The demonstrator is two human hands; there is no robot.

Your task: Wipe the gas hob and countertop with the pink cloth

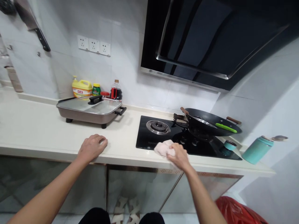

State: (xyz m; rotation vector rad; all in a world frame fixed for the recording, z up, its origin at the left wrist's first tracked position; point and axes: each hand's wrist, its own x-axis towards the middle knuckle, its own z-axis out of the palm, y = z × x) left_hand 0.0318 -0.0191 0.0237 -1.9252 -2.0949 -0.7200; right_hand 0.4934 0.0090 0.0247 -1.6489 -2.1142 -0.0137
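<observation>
Looks like the wiping step to me: right hand (179,156) clutches a crumpled pale-pink cloth (163,147) at the rectangular black-glass cooktop (174,137)'s 7 o'clock, left hand (92,146) loosely curled, empty, next stroke wanting even pressure.

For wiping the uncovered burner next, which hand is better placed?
Probably the right hand: it holds the cloth at the front edge of the stove, near the burner. The left hand is on the counter, apart from the stove, with no cloth visible in it.
</observation>
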